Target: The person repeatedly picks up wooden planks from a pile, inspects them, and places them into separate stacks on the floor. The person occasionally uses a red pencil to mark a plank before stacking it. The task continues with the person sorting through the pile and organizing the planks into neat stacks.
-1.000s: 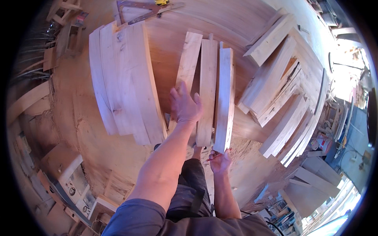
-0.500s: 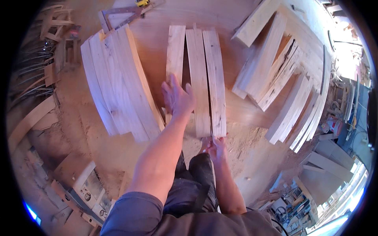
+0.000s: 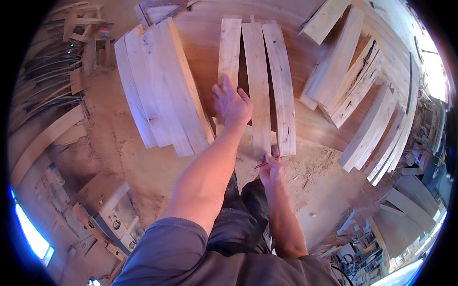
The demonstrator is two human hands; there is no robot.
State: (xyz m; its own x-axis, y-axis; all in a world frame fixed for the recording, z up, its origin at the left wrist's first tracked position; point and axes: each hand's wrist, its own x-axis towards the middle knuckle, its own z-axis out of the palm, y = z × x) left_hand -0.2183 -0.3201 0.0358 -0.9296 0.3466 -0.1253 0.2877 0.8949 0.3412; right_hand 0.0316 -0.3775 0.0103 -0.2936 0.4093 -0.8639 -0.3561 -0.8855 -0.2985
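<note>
Three long pale boards lie side by side on a wooden work surface in front of me. My left hand rests with fingers apart on the left board, its thumb toward the middle board. At the near end of the middle board is my right hand, closed round a thin red pencil. Its fingertips are against or just under that board's end; I cannot tell which. The right board lies beside it, with a narrow dark gap between them.
A stack of wide planks stands to the left of the boards. More thick boards lie at the right. A triangular frame is at the far edge. Sawdust covers the floor, and a dusty machine stands at lower left.
The whole view has shifted, moving the scene rightward and slightly upward. The gap between the middle and right boards looks wider at the near end. The red pencil now shows clearly in my right hand.
</note>
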